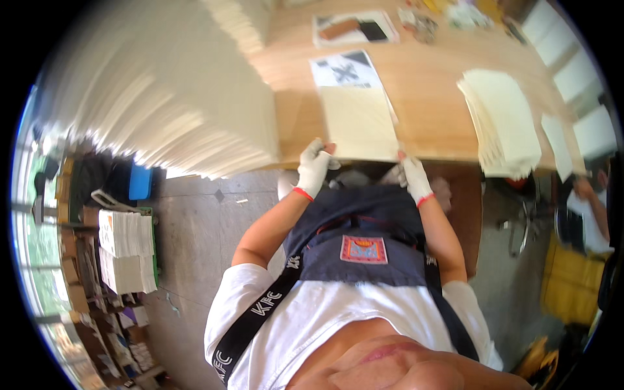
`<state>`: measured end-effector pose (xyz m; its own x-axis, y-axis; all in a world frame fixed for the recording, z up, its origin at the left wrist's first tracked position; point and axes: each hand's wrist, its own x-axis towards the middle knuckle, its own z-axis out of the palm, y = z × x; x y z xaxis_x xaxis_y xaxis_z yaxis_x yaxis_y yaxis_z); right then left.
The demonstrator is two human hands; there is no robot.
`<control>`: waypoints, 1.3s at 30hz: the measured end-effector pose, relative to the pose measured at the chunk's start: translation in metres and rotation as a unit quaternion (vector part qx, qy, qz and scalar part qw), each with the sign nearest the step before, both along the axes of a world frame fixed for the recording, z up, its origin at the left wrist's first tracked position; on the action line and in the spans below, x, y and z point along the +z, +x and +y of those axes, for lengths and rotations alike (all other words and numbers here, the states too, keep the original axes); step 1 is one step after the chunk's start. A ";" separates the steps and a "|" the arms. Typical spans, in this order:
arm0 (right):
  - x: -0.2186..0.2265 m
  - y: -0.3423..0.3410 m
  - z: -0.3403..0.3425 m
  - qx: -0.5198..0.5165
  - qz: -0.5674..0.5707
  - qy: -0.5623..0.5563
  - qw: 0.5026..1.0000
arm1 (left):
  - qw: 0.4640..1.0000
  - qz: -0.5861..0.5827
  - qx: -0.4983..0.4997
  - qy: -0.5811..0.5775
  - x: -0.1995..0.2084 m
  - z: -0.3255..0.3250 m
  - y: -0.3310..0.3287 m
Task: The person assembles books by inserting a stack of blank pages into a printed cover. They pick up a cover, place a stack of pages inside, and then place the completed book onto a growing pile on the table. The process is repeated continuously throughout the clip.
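A cream paper sheet [361, 120] lies at the front edge of the wooden table, over a white printed sheet [344, 70] whose far end and right edge show. My left hand [314, 166], in a white glove with bare fingertips, pinches the cream sheet's near left corner. At the near right corner my right hand [413, 177], gloved the same way, has its fingers closed on the sheet's edge. The undersides of both grips are hidden. To the right lies a fanned stack of cream sheets [504, 120].
A very tall pile of cream paper [175, 97] fills the table's left side. Farther back are a printed sheet with dark and brown items [354, 29] and plastic-wrapped things [465, 14]. Another person's arm [593, 198] shows at the right, near a yellow crate [572, 283]. Bundled paper [127, 250] stands left.
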<state>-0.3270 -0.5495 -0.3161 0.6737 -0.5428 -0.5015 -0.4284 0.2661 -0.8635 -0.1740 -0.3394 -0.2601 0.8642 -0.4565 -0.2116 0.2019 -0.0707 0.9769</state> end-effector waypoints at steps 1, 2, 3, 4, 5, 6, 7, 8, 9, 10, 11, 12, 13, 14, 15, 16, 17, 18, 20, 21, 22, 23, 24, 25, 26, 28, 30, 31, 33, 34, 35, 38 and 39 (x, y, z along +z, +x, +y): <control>-0.004 0.006 0.002 -0.032 -0.095 0.078 0.992 | 0.996 -0.073 -0.044 0.024 0.025 -0.001 0.005; -0.006 0.014 0.005 -0.055 -0.188 0.160 0.967 | 0.984 -0.148 -0.082 0.054 0.053 -0.002 0.009; 0.011 0.024 0.013 -0.074 -0.199 0.189 0.959 | 0.967 -0.221 -0.102 0.072 0.084 0.001 0.010; 0.035 0.029 0.021 -0.094 -0.206 0.218 0.949 | 0.945 -0.290 -0.121 0.094 0.115 0.005 0.007; 0.053 0.030 0.021 -0.033 -0.239 0.211 0.947 | 0.929 -0.340 -0.107 0.101 0.144 0.010 0.002; 0.071 0.029 0.015 0.016 -0.269 0.199 0.942 | 0.918 -0.363 -0.129 0.093 0.186 0.016 -0.007; 0.087 0.035 0.011 0.038 -0.311 0.153 0.937 | 0.901 -0.404 -0.123 0.103 0.216 0.025 -0.011; 0.121 0.042 0.015 0.031 -0.338 0.137 0.930 | 0.883 -0.441 -0.119 0.113 0.241 0.034 -0.013; 0.151 0.051 0.016 0.054 -0.365 0.114 0.922 | 0.870 -0.475 -0.095 0.093 0.267 0.045 -0.018; 0.183 0.056 0.015 0.067 -0.388 0.087 0.915 | 0.856 -0.506 -0.081 0.066 0.290 0.054 -0.020; 0.224 0.064 0.022 0.082 -0.406 0.063 0.908 | 0.832 -0.550 -0.047 0.062 0.315 0.067 -0.026; 0.267 0.075 0.033 0.097 -0.423 0.040 0.900 | 0.804 -0.591 -0.012 0.059 0.336 0.083 -0.027; 0.299 0.086 0.044 0.088 -0.452 0.010 0.888 | 0.790 -0.612 0.028 0.022 0.352 0.096 -0.020; 0.326 0.106 0.032 0.122 -0.455 -0.116 0.874 | 0.773 -0.631 0.060 -0.025 0.367 0.106 -0.009; 0.360 0.126 0.043 0.156 -0.498 -0.180 0.834 | 0.765 -0.634 0.110 -0.034 0.383 0.122 -0.002; 0.394 0.146 0.056 0.183 -0.544 -0.237 0.784 | 0.742 -0.653 0.148 -0.041 0.401 0.141 0.011; 0.425 0.165 0.074 0.228 -0.540 -0.047 0.809 | 0.717 -0.670 0.185 -0.052 0.420 0.160 0.024; 0.447 0.184 0.097 0.256 -0.517 -0.075 0.813 | 0.678 -0.702 0.212 -0.051 0.442 0.182 0.042; 0.479 0.217 0.127 0.282 -0.455 -0.161 0.829 | 0.717 -0.644 0.240 -0.112 0.460 0.202 0.103; 0.487 0.224 0.138 0.295 -0.425 -0.198 0.832 | 0.731 -0.612 0.296 0.064 0.467 0.201 0.103; 0.488 0.223 0.145 0.289 -0.418 -0.217 0.834 | 0.718 -0.559 0.341 0.236 0.477 0.199 0.101; 0.491 0.219 0.163 0.298 -0.423 -0.219 0.828 | 0.663 -0.484 0.390 0.417 0.492 0.209 0.086; 0.485 0.218 0.160 0.280 -0.404 -0.249 0.835 | 0.649 -0.572 0.315 0.392 0.476 0.213 0.111; 0.489 0.207 0.159 0.301 -0.381 -0.282 0.827 | 0.615 -0.651 0.243 0.372 0.457 0.233 0.133; 0.490 0.200 0.158 0.311 -0.396 -0.283 0.816 | 0.573 -0.722 0.167 0.349 0.448 0.249 0.146; 0.479 0.197 0.150 0.319 -0.416 -0.278 0.805 | 0.593 -0.695 0.259 0.313 0.430 0.252 0.157; 0.450 0.202 0.144 0.268 -0.501 -0.197 0.799 | 0.559 -0.730 0.322 0.225 0.402 0.257 0.172; 0.433 0.184 0.144 0.237 -0.507 -0.159 0.814 | 0.707 -0.643 0.290 -0.050 0.379 0.239 0.110; 0.404 0.132 0.103 0.213 -0.419 -0.213 0.857 | 0.729 -0.528 0.396 -0.181 0.320 0.200 0.103; 0.375 0.117 0.081 0.239 -0.446 -0.195 0.840 | 0.640 -0.649 0.383 -0.148 0.287 0.219 0.121; 0.333 0.109 0.062 0.267 -0.470 -0.182 0.821 | 0.630 -0.665 0.379 -0.134 0.258 0.207 0.111; 0.241 0.054 0.024 0.137 -0.351 -0.105 0.920 | 0.715 -0.590 0.338 -0.163 0.159 0.190 0.086; 0.216 0.033 0.013 0.079 -0.323 -0.108 0.937 | 0.719 -0.588 0.319 -0.188 0.110 0.198 0.088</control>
<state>-0.2940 -0.5365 -0.0997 0.8790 -0.4531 0.1488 0.1831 0.0324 -0.9826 -0.0858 -0.1418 -0.1505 0.4047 0.2785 0.8710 -0.9048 -0.0160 0.4255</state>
